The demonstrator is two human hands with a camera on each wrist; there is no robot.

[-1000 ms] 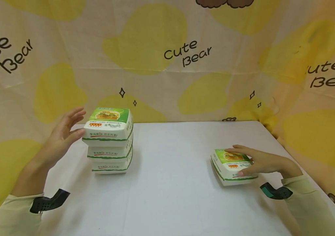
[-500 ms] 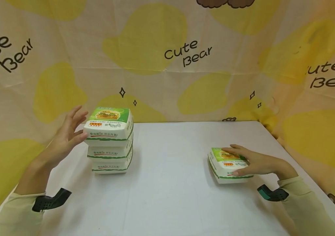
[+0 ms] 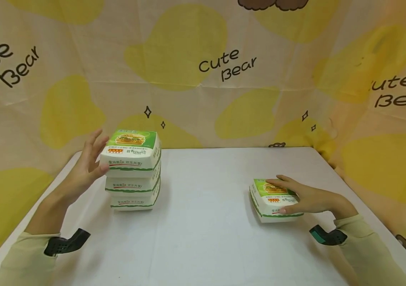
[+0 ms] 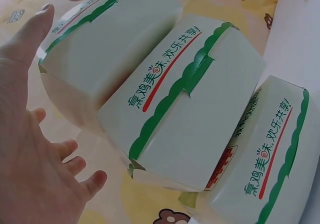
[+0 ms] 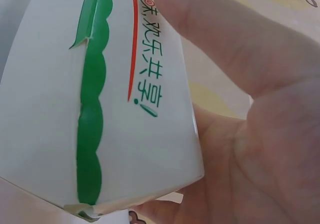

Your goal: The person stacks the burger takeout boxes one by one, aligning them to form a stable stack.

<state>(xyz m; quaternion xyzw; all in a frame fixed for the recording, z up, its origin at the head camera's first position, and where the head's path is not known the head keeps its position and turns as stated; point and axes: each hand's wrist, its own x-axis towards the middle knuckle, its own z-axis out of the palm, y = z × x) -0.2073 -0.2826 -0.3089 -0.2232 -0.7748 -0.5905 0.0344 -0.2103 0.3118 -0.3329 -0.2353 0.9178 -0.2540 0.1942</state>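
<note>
Meanwhile, the right hand (image 3: 310, 198) grips a lone burger box (image 3: 269, 201) by its near side, well to the right of a three-box stack (image 3: 132, 186) on the white desk (image 3: 203, 222), where the nearer left hand (image 3: 81, 170), empty, spreads its fingers just beside the top box (image 3: 131, 154).

2 pale yellow-green sleeves (image 3: 27, 258), 2 black wrist cameras (image 3: 68, 243), right camera's teal patch (image 3: 317, 235)

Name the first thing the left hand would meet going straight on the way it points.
Probably the top box of the stack: the left hand angles toward it, and its thumb overlaps that box's left edge, though contact is unclear.
</note>
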